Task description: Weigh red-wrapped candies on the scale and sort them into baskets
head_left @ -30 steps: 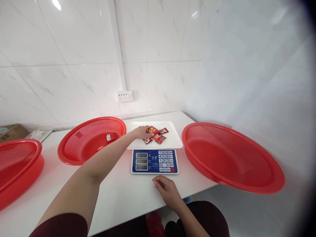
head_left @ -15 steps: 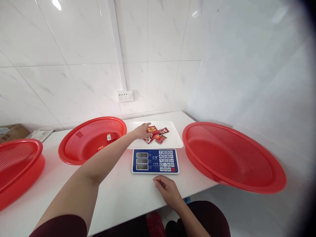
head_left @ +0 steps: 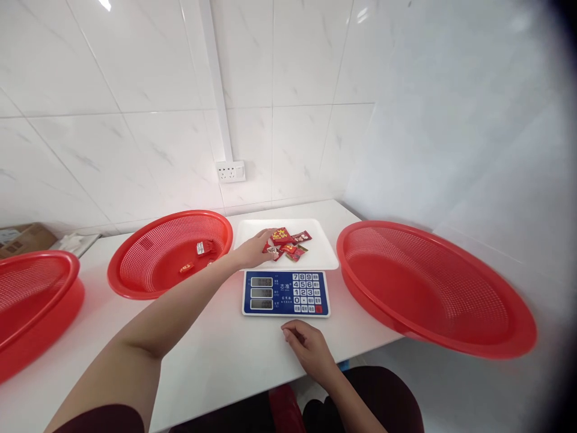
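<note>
My left hand (head_left: 255,249) reaches over the white weighing tray (head_left: 322,255), its fingers at the left side of a small pile of red packets (head_left: 288,248). The fingertips touch the packets and are partly hidden; whether they grip one I cannot tell. Below the tray is the scale's blue panel (head_left: 285,293) with number keys and three displays. My right hand (head_left: 308,347) rests at the table's near side, just below the panel, with its fingers curled and nothing visible in them.
A red basket (head_left: 169,255) holding several small packets stands left of the scale. Another red basket (head_left: 27,313) is at the far left, and a third (head_left: 428,288) stands at the right. A cardboard box (head_left: 27,239) lies at the back left.
My left hand has drawn slightly back toward me and left on the packets. My right hand has stayed by the panel. The view has shifted a little.
</note>
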Demonstrator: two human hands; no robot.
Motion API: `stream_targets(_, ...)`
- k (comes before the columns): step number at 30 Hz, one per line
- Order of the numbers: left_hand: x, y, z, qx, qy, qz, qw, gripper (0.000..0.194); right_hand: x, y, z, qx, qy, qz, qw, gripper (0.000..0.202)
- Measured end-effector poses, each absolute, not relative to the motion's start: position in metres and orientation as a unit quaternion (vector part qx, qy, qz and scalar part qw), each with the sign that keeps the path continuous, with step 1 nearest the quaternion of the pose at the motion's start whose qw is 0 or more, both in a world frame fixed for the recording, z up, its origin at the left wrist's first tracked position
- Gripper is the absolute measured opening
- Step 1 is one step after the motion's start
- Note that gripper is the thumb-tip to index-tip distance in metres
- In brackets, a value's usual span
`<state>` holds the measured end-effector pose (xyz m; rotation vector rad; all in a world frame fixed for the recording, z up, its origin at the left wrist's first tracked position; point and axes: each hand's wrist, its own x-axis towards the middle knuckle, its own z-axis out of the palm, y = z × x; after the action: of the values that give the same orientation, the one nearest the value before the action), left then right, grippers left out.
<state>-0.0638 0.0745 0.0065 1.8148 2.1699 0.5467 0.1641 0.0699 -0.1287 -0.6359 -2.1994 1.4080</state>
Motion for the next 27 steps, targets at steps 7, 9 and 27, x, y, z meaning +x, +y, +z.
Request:
stream_targets(7, -0.013, 0.011, -0.033, 0.619, 0.703, 0.332, 0.112, 0.034, 0.163, 0.071, -0.131, -0.229, -0.811, 0.490, 0.223, 0.022)
stream_targets(9, 0.003, -0.008, -0.058, 0.624, 0.683, 0.340, 0.170, 0.027, 0.163, 0.071, -0.131, -0.229, -0.816, 0.482, 0.222, 0.022)
stream_targets(27, 0.021, -0.026, -0.110, 0.611, 0.603, 0.336, 0.386, 0.021, 0.166, 0.112, -0.082, -0.366, -0.802, 0.346, 0.320, 0.027)
